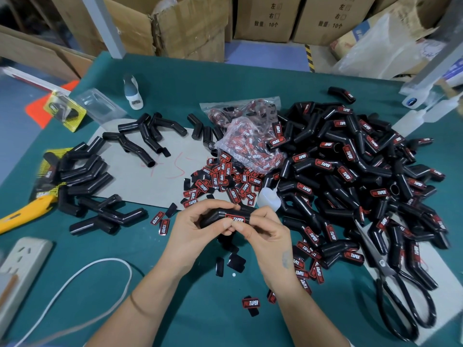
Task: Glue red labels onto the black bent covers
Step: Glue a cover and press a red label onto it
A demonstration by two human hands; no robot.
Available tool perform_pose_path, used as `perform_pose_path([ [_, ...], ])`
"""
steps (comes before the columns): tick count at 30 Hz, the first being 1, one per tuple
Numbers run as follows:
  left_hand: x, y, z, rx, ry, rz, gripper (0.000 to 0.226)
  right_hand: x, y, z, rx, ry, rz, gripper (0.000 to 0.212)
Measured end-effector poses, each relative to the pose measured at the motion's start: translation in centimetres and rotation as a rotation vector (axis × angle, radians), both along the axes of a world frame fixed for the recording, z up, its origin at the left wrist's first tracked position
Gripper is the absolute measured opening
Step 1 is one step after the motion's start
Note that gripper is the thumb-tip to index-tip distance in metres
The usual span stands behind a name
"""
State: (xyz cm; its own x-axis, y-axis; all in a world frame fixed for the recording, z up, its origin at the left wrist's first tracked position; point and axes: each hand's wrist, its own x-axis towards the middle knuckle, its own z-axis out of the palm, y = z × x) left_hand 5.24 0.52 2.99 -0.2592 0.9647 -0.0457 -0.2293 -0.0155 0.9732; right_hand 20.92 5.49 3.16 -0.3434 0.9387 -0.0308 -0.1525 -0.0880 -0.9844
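Both hands are holding one black bent cover (220,216) above the green table (175,284), just in front of the grey cardboard sheet (160,176). The left hand (193,231) is gripping the cover's left part, fingers curled over its top and thumb lying along its near side. The right hand (265,231) is grasping the cover's right end, with its thumb pressing on the red label (235,218) that is sitting on the cover's near face.

Relative to the cardboard sheet:
- A heap of loose red labels (223,181) is lying on its right front corner, and a torn clear bag of labels (250,144) is lying just right of the sheet.
- A large pile of labelled covers (350,176) is lying further right, well past the bag.
- Unlabelled black covers (147,136) are lying on its far half, and more (85,171) are spilling over its left edge.
- A small translucent bottle (269,197) is standing at its right front corner, against the labelled pile.
- Black-handled scissors (400,291) are lying well to the front right.
- A yellow utility knife (25,214) is lying to the front left, and a white power strip (22,269) is lying nearer the table's front-left edge
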Motion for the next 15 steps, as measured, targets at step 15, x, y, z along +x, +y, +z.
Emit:
perform_pose_path([
  [15, -0.28, 0.19, 0.0, -0.068, -0.126, 0.034, 0.027, 0.62, 0.33, 0.31, 0.039, -0.166, 0.136, 0.026],
])
